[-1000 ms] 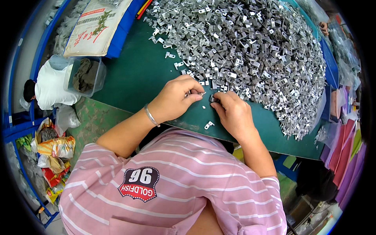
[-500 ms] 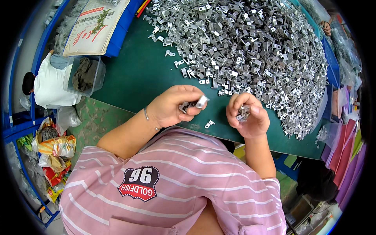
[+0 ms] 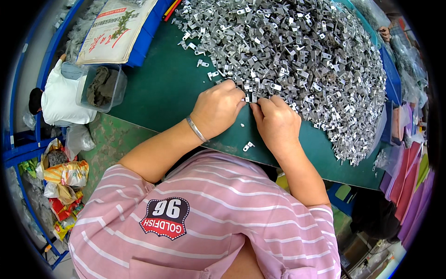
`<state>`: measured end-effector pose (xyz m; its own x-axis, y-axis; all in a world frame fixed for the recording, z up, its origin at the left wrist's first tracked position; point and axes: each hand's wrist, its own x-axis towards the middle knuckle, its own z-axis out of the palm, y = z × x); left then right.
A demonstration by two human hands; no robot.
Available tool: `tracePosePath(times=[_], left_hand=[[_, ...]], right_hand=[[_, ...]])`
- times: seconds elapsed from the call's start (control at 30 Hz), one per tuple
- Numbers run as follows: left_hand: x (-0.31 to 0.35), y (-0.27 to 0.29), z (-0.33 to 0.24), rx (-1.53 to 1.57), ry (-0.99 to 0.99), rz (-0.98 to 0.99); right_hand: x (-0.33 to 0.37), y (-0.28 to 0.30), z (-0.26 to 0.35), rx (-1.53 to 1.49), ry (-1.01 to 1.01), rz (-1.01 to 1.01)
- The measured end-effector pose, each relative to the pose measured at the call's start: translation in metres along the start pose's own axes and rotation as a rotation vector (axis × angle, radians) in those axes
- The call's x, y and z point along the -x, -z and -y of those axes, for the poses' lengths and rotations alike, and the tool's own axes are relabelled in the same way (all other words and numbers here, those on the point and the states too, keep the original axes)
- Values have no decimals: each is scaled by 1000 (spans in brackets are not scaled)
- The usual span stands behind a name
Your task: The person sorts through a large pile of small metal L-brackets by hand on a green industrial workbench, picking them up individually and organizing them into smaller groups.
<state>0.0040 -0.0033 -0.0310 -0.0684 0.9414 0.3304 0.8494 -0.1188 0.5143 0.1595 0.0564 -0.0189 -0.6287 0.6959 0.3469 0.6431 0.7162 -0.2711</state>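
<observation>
A large heap of small silvery metal brackets [image 3: 283, 56] covers the far side of the green table. At its near edge my two hands meet, backs up and fingertips a short gap apart. My left hand [image 3: 217, 108], with a silver bangle at the wrist, is closed with its fingertips on a metal bracket [image 3: 247, 98]. Curled beside it, my right hand [image 3: 278, 122] has thumb and fingers closed at another metal bracket [image 3: 254, 97]. Both palms are hidden, so other pieces inside them do not show. A loose bracket [image 3: 248, 146] lies near the table's front edge.
On the left stand a clear plastic tub [image 3: 118, 90] with a dark cloth and a blue bin [image 3: 141, 46] topped by printed paper. A person in white [image 3: 65, 102] is beyond them. Blue bins [image 3: 392, 76] edge the heap's right. A small pale bit [image 3: 242, 124] lies on the table [image 3: 153, 88].
Both hands have moved forward to the heap's edge and turned palms down, closer together. Before, each held metal brackets near the table's front. A small pale bit now shows on the table.
</observation>
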Motion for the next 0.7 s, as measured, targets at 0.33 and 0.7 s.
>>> tracePosePath(times=[0.33, 0.7], left_hand=[[3, 1, 0, 82, -1, -15], [12, 23, 7, 1866, 793, 315]], right_hand=[[-1, 1, 3, -44, -49, -8], [71, 71, -64, -2048, -480, 187]])
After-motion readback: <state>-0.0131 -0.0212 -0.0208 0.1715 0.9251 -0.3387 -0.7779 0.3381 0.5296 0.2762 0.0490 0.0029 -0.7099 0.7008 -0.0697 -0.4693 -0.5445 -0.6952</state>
